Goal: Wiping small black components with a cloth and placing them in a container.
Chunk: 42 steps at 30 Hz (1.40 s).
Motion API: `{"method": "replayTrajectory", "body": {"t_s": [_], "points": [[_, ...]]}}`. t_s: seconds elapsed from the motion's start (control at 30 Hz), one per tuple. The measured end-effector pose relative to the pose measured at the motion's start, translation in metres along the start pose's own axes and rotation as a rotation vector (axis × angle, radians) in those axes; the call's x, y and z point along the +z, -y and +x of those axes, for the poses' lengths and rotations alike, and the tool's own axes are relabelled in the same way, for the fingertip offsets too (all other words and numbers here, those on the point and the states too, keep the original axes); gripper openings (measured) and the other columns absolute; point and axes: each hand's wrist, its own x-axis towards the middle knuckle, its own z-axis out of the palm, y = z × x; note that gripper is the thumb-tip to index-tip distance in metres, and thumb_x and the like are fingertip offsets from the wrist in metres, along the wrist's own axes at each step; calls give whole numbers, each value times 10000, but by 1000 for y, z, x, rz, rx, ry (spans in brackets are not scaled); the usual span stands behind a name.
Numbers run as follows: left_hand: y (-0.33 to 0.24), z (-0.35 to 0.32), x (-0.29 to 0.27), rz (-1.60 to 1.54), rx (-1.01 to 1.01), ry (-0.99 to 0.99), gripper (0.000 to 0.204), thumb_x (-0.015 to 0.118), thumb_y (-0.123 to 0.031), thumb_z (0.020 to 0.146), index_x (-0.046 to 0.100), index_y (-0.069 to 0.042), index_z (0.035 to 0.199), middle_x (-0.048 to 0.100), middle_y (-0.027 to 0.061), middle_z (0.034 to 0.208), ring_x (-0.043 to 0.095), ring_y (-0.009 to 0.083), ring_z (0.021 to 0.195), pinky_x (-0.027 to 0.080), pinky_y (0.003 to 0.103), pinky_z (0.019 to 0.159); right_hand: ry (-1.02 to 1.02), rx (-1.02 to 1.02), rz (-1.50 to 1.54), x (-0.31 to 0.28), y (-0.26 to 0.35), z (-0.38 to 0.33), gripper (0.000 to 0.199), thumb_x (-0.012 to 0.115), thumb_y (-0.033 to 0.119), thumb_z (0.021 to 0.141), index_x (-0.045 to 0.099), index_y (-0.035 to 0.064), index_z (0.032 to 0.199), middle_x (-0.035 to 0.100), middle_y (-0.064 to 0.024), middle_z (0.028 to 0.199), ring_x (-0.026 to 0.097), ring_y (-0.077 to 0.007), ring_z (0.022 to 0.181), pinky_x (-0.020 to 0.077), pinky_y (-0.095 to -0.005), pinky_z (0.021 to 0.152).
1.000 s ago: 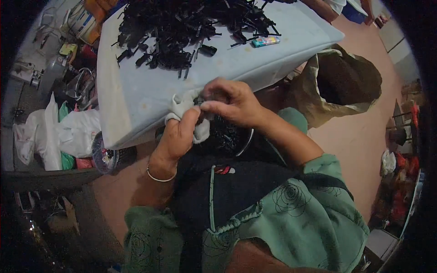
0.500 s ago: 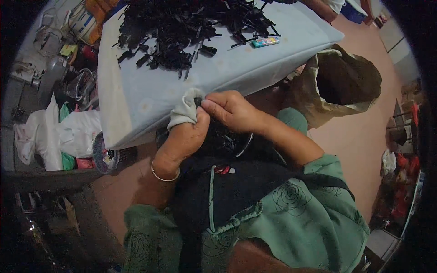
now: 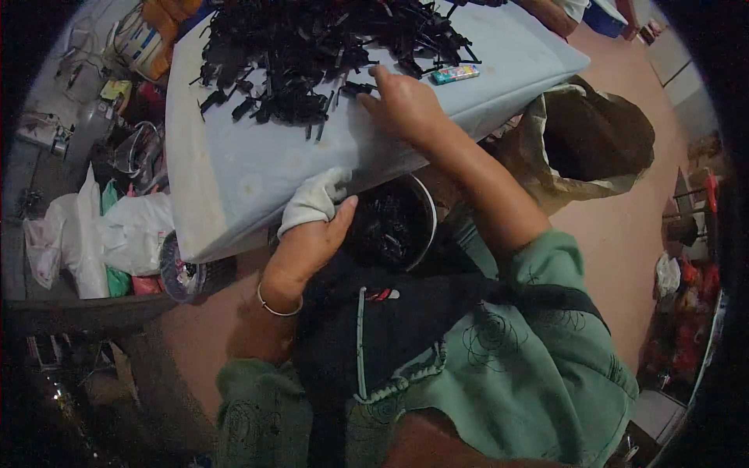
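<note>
A heap of small black plastic parts (image 3: pixel 289 62) covers the far part of a table (image 3: pixel 273 168) with a pale cloth. My right hand (image 3: pixel 406 108) reaches over the table, its thumb and forefinger apart around the near end of one loose black part (image 3: pixel 356 89) at the heap's edge. At the table's near edge is my left hand (image 3: pixel 316 222), its thumb bare and its fingers wrapped in a whitish cloth glove (image 3: pixel 310 204). Nothing shows between its thumb and fingers. Below, a round bucket (image 3: pixel 434 222) holds more dark pieces.
A small colourful packet (image 3: pixel 455 74) lies on the table right of the heap. A large open brown sack (image 3: pixel 538 160) stands on the right. White plastic bags (image 3: pixel 136 226) and a small basket (image 3: pixel 178 273) sit to the left. At the top right, another person's arm (image 3: pixel 550 14) shows.
My right hand has left my left hand and moved up and away to the heap. The dark piece at my left fingers is gone from there, and the bucket has come into view.
</note>
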Motion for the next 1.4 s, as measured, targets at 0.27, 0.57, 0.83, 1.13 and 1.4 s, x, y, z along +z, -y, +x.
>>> {"method": "replayTrajectory", "body": {"t_s": [0.27,0.57,0.83,1.13,1.4], "points": [[-24,13,-30,-254,-147,-153,258,488,-104,851,492,-31,1098,570,28,819,513,78,705,411,194,576,63,-147,86,-12,2,-30,277,592,249,735,492,33,877,566,-172,678,551,-357,644,434,-424,574],[-40,10,-23,-502,-199,141,238,505,-90,837,482,-33,1067,511,0,742,420,46,557,374,192,466,494,-266,747,-39,20,-64,268,581,182,784,498,-12,950,546,-151,742,507,-182,672,413,-303,631],[-33,4,-5,-535,-192,-191,230,504,-70,830,466,-9,1048,527,15,769,486,49,608,402,179,493,156,-260,798,-28,51,-91,170,639,136,762,519,22,801,477,13,629,418,-52,556,363,-208,491],[-45,1,-7,-288,-113,-232,173,533,-53,792,525,-6,958,549,28,778,496,49,603,411,205,500,220,-216,762,-25,47,-87,257,522,207,852,501,1,700,411,7,549,352,-67,554,342,-263,478],[-33,-1,1,190,88,-286,253,541,-63,723,527,-3,968,562,186,861,540,338,792,434,384,696,359,70,891,-11,54,-91,298,452,231,885,505,-5,712,414,14,561,355,-62,585,360,-266,505]]}}
